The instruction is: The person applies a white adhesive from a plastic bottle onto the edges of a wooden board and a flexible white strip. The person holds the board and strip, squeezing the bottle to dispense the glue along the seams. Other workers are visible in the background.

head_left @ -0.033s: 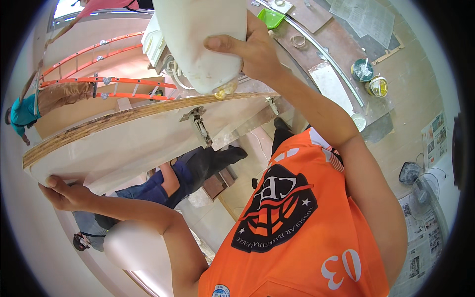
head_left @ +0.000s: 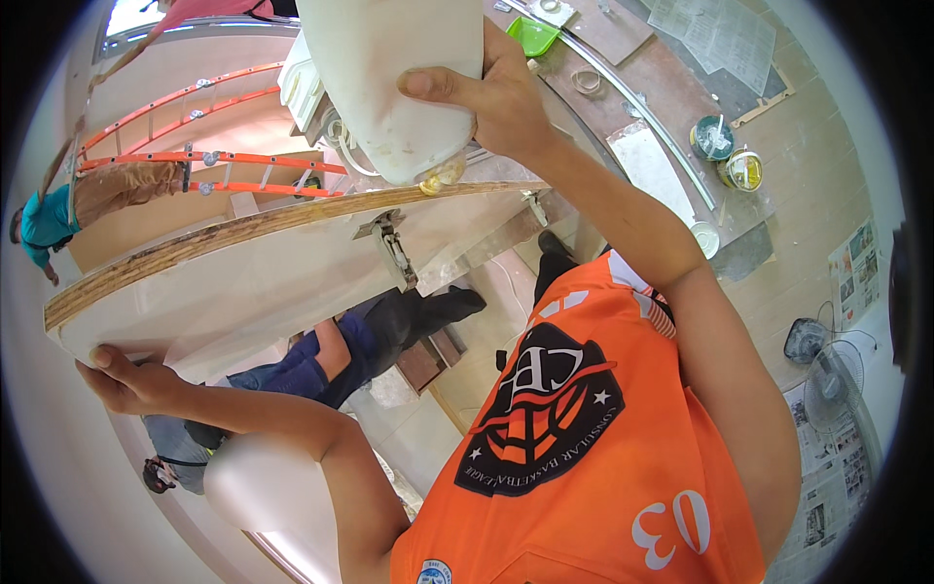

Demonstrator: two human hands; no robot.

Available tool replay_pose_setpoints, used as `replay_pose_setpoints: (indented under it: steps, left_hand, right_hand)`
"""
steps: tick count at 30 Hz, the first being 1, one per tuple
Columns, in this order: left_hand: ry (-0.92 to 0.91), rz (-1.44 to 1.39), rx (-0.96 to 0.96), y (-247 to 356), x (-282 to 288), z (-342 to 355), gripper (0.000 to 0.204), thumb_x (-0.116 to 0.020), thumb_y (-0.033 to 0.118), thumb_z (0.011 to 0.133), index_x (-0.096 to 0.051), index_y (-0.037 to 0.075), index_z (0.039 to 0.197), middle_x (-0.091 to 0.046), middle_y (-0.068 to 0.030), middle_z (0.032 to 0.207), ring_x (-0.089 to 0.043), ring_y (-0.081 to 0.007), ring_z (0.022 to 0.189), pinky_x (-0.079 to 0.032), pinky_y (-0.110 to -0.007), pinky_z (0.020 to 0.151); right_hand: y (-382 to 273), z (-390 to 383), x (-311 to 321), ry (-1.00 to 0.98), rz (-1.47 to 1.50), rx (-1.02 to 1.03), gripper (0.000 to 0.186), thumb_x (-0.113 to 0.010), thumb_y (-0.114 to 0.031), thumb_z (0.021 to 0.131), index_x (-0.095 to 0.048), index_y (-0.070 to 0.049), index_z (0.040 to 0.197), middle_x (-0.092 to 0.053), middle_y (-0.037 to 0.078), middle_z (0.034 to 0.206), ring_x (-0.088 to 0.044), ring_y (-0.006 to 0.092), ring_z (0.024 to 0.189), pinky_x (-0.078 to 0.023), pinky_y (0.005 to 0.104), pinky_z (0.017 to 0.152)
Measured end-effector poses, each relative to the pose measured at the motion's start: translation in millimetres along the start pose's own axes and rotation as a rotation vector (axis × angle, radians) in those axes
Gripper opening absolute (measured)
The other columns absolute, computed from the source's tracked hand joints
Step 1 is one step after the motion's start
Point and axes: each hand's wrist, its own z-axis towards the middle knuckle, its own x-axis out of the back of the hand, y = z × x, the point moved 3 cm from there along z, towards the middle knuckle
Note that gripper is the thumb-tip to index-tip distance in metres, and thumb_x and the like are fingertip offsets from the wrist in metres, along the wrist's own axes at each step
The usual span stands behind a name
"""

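In the head view, the right hand (head_left: pixel 501 102) grips a white plastic bottle (head_left: pixel 394 83), thumb across its near face and the other fingers behind it. The bottle is tipped bottom-up, with its yellow-crusted mouth (head_left: pixel 445 177) at the upper edge of a hinged white panel (head_left: pixel 243 282); whether the two touch, I cannot tell. The left hand (head_left: pixel 136 383) is at the panel's far left end, thumb against the near face and fingers round the end, seemingly closed on it to hold it steady.

The panel's upward edge shows brown plywood layers (head_left: pixel 233 231). Two metal concealed hinges are already fitted: one (head_left: pixel 392 251) near mid-length, the other (head_left: pixel 534 207) toward the right end. The work looks under way rather than finished: the bottle is in position, but the layers are uncovered along the visible length and no strip lies over them. Whether any glue is already on that edge is not clear. What remains, as far as this shows, is the edge itself.

Beyond the panel are orange ladders (head_left: pixel 248 159) and a co-worker in a teal shirt (head_left: pixel 51 219). To the right are a green dustpan (head_left: pixel 532 37), a dark green tub (head_left: pixel 712 139) and a white-rimmed tub with yellow contents (head_left: pixel 741 170).
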Motion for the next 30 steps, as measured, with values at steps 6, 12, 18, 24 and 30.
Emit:
replay_pose_setpoints:
  steps: [6, 12, 18, 24, 30]
  left_hand:
    - [0.042, 0.007, 0.006, 9, 1, -2, 0.073, -0.059, 0.062, 0.098, -0.066, -0.005, 0.127, -0.07, -0.0178, 0.106, -0.068, -0.0223, 0.091, -0.057, -0.035, 0.069]
    - [0.036, 0.054, -0.025, -9, 9, -1, 0.074, -0.06, 0.062, 0.098, -0.067, -0.006, 0.125, -0.069, -0.0176, 0.106, -0.067, -0.0221, 0.091, -0.057, -0.035, 0.069]
    - [0.059, -0.031, -0.081, 3, 1, 4, 0.073, -0.061, 0.06, 0.097, -0.067, -0.008, 0.122, -0.068, -0.017, 0.101, -0.066, -0.0214, 0.086, -0.057, -0.034, 0.064]
    - [0.074, -0.019, -0.032, -14, 6, 3, 0.073, -0.062, 0.061, 0.097, -0.068, -0.008, 0.121, -0.068, -0.0173, 0.1, -0.066, -0.02, 0.083, -0.055, -0.032, 0.06]
    - [0.078, -0.035, -0.094, -15, 4, 6, 0.072, -0.062, 0.059, 0.097, -0.068, -0.008, 0.12, -0.068, -0.0176, 0.1, -0.066, -0.0211, 0.084, -0.055, -0.033, 0.059]
  right_hand:
    - [2, -16, 19, 0.117, 0.016, 0.013, 0.049, -0.081, -0.018, 0.088, -0.061, -0.002, 0.129, -0.072, 0.01, 0.116, -0.07, 0.0165, 0.099, -0.058, 0.0314, 0.086]
    - [47, -55, 85, 0.186, -0.23, -0.109, 0.049, -0.083, -0.02, 0.087, -0.062, -0.002, 0.128, -0.071, 0.009, 0.117, -0.069, 0.0166, 0.101, -0.056, 0.0322, 0.087]
    - [69, -77, 120, 0.236, -0.387, -0.15, 0.055, -0.085, -0.021, 0.085, -0.062, -0.001, 0.131, -0.073, 0.01, 0.116, -0.07, 0.0174, 0.103, -0.057, 0.0337, 0.09]
    - [51, -62, 85, 0.208, -0.191, -0.052, 0.047, -0.08, -0.019, 0.09, -0.061, 0.0, 0.128, -0.072, 0.009, 0.115, -0.069, 0.0159, 0.102, -0.056, 0.0319, 0.088]
    - [47, -48, 78, 0.108, -0.25, 0.005, 0.048, -0.08, -0.018, 0.089, -0.06, 0.001, 0.129, -0.072, 0.01, 0.117, -0.07, 0.016, 0.103, -0.057, 0.0313, 0.089]
